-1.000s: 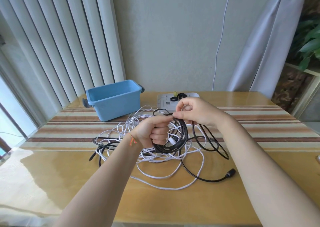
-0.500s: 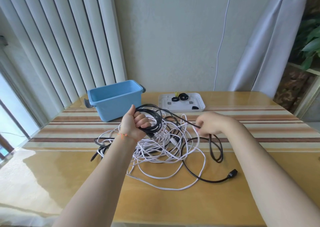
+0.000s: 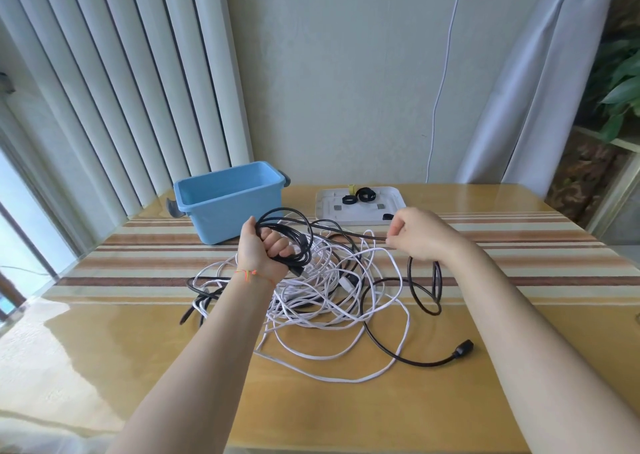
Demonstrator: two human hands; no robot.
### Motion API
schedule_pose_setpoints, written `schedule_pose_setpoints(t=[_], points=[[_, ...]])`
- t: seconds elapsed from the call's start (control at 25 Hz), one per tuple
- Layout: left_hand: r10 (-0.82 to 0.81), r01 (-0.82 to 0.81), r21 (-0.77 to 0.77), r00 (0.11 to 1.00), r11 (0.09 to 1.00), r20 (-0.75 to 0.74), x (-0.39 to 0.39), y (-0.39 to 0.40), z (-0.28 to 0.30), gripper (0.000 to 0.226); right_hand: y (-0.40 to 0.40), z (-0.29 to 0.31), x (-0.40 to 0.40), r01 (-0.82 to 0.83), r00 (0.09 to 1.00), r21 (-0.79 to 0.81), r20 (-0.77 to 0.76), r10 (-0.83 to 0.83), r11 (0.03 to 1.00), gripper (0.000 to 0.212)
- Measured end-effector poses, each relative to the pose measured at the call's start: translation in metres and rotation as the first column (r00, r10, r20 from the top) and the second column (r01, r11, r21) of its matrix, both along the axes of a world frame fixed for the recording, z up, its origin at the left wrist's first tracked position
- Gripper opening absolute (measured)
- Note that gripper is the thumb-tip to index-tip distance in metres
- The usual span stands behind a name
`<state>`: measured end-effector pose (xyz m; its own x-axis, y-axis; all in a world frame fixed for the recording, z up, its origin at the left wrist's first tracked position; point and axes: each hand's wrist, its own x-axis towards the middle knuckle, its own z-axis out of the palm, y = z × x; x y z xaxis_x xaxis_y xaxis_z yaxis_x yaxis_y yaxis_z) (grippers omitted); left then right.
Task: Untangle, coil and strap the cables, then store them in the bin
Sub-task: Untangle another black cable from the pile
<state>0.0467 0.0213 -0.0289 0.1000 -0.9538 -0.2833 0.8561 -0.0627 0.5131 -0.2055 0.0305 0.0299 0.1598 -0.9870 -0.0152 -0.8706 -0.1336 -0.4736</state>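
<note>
From the head view, the left hand [image 3: 268, 251] grips a coil of black cable [image 3: 289, 237] above the tabletop [image 3: 346, 405], beside the blue bin [image 3: 227, 200]. The right hand [image 3: 420, 233] pinches the cable's free length (stretched between both hands) over tangled white cable [image 3: 332, 315].

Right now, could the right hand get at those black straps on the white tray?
Probably yes. The right hand is just in front of the white tray, with nothing between it and the black straps. But it is pinching the black cable, so it would need to let go first.
</note>
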Motion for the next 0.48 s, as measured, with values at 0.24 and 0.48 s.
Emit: schedule_pose_setpoints(t=[0.24, 0.48], points=[[-0.141, 0.169, -0.112, 0.963, 0.979, 0.229, -0.023, 0.005, 0.020, 0.043, 0.017, 0.006, 0.033, -0.211, 0.945, 0.020, -0.253, 0.209, 0.977, 0.010], [-0.286, 0.415, -0.018, 0.657, 0.910, 0.697, -0.052, 0.025, 0.029, 0.042, 0.026, 0.014, 0.052, -0.410, 0.903, -0.036, 0.121, 0.411, 0.911, 0.008]])
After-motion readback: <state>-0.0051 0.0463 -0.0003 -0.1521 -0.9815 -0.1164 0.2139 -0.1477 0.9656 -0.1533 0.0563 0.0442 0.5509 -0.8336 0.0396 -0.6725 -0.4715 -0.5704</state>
